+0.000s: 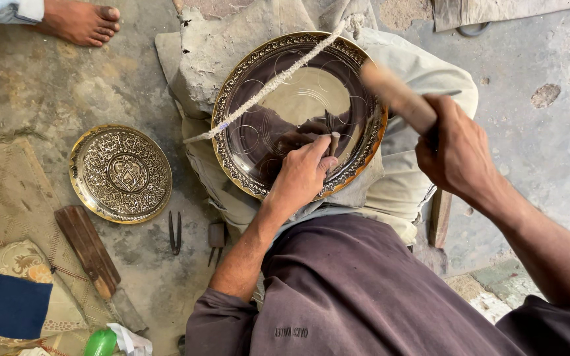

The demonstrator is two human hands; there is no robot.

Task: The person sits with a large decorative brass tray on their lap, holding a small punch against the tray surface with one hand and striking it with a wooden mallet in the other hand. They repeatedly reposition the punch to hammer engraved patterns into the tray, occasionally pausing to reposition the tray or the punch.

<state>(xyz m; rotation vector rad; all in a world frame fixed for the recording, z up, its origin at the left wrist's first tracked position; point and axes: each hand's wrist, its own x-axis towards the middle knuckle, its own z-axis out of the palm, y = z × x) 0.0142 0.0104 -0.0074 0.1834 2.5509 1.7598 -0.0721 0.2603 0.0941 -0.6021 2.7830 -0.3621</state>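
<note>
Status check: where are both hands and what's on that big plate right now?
Left hand pins a small chisel to the large brass plate. Right hand grips a raised wooden mallet. Rope lies across the plate.

The wooden handle (397, 99) in the right hand (460, 155) is smeared with motion blur, and its head cannot be made out. The small punch (334, 142) is mostly hidden inside the left hand (301, 175). A bare foot (80, 21) and a green bottle (100, 344) are cut off by the picture's edges.
</note>
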